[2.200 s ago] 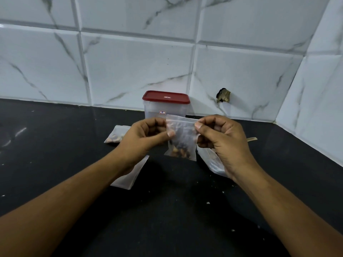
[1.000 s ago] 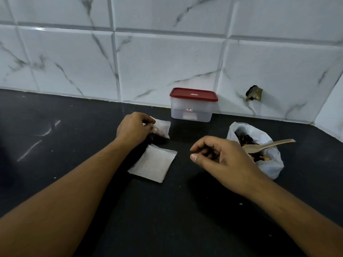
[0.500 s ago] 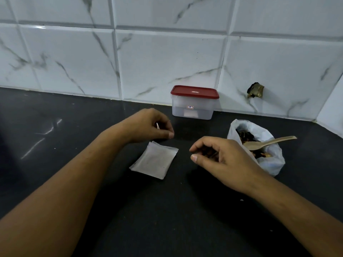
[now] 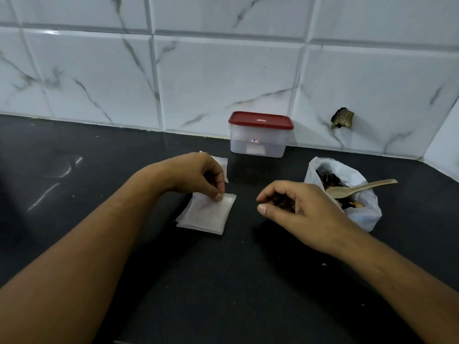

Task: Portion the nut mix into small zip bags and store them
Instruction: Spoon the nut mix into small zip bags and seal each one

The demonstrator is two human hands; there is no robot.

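left hand (image 4: 198,175): my fingers (image 4: 219,196) pinch the top edge of the empty zip bags (image 4: 207,217), stacked flat on the counter (image 4: 223,281)
right hand (image 4: 298,207): fingers loosely curled, clear of the stack, beside the nut mix bag (image 4: 362,214)
filled bag (image 4: 222,165): behind my left hand

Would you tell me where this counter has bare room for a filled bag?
Widest: the counter left of the left arm, back to the tiles. Also bare: the near strip between the arms. Crowded: from the empty zip bags pinched by the left hand, past the right hand, to the nut bag.
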